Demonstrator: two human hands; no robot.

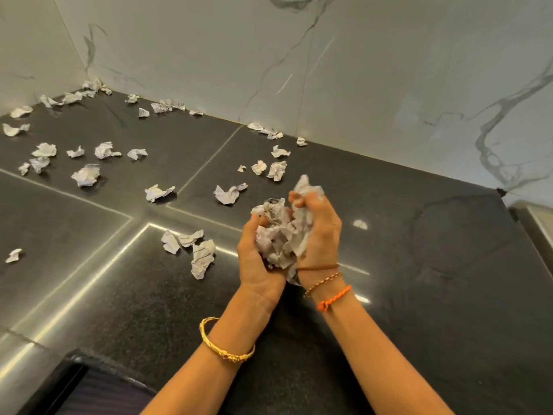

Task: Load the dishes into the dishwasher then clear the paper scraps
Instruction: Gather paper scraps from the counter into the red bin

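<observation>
A: Head view, read from the left: loose paper scraps (86, 174) lie scattered over the dark countertop (389, 205), thickest toward the far left corner against the marble wall (209, 55). How many does the count give?

B: Around thirty, though the small ones by the wall run together, so that figure is rough. One more lone scrap (360, 224) sits to the right of the hands. No dishes and no dishwasher show here.

A: And the hands?

B: Two, held together above the counter. The left hand (257, 262) is cupped palm up, fingers curled under a wad of crumpled paper (281, 235). The right hand (318, 232) closes over the wad's right side, fingers curled round its top. Both grip the one bundle.

A: Judged from this, the person is packing what is gathered before reaching for more.

B: Likely. To do it well, the wad should be squeezed tight enough for one hand to keep it, freeing the other to sweep the nearest scraps (194, 250) just left of the hands toward the edge. A loose bundle may shed bits.

A: Wrist wear?

B: One gold bangle (226, 345) on the left, three thread bands (324, 287) on the right.
</observation>
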